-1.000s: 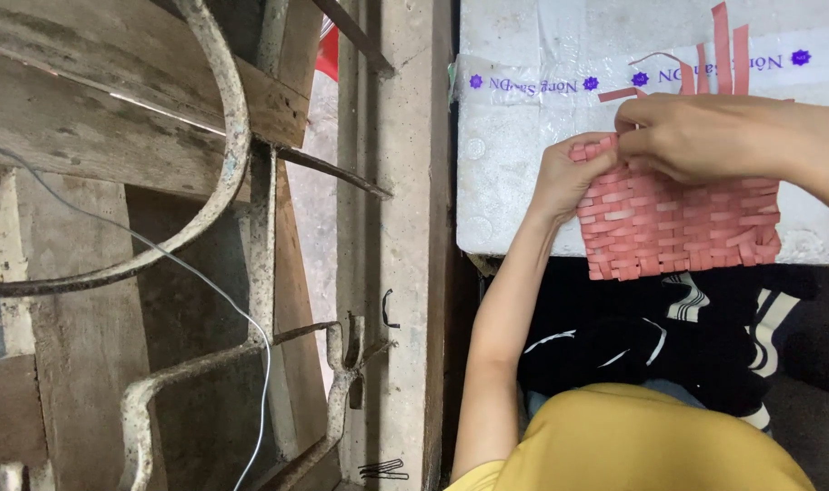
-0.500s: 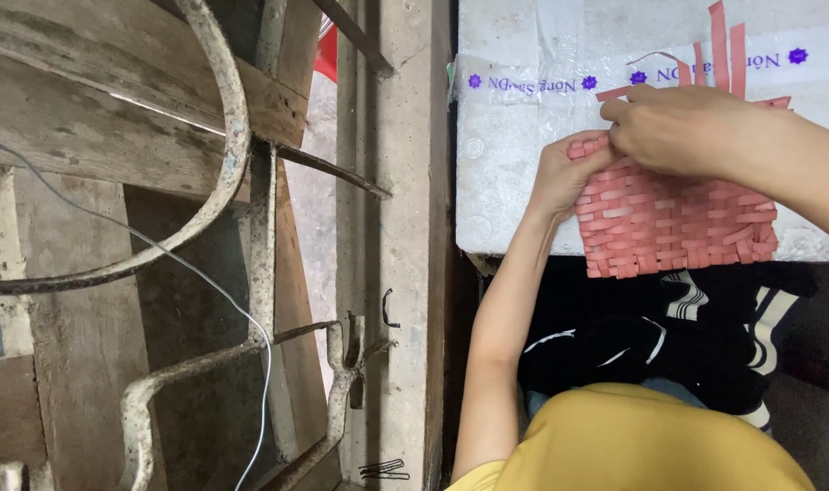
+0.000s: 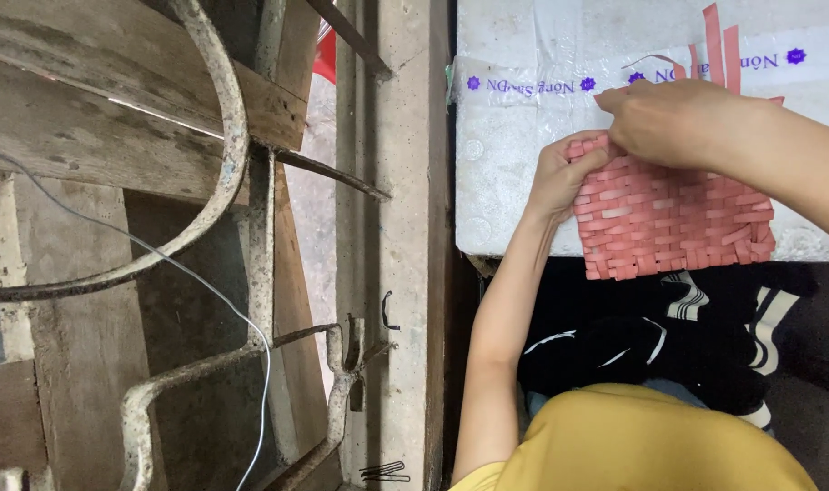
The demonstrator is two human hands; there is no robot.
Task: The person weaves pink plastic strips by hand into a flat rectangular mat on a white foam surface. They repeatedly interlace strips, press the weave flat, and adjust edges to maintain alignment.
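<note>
A pink woven mat (image 3: pixel 673 223) of flat plastic strips lies on a white foam box (image 3: pixel 514 182) at the upper right. My left hand (image 3: pixel 562 177) grips the mat's left edge, thumb on top. My right hand (image 3: pixel 673 118) presses down on the mat's upper part, fingers curled over the weave. Loose pink strips (image 3: pixel 719 45) stick up past the mat's far edge, behind my right hand.
A concrete post (image 3: pixel 405 227) runs top to bottom beside the box. Left of it are weathered wooden boards (image 3: pixel 60 136), bent rusty metal bars (image 3: pixel 223 155) and a thin wire (image 3: pixel 205 291). Dark striped cloth (image 3: pixel 669 336) and my yellow shirt (image 3: pixel 651 441) lie below the box.
Both hands have shifted slightly along the mat's top left part; the right hand now covers more of the upper edge. The mat has stayed in place.
</note>
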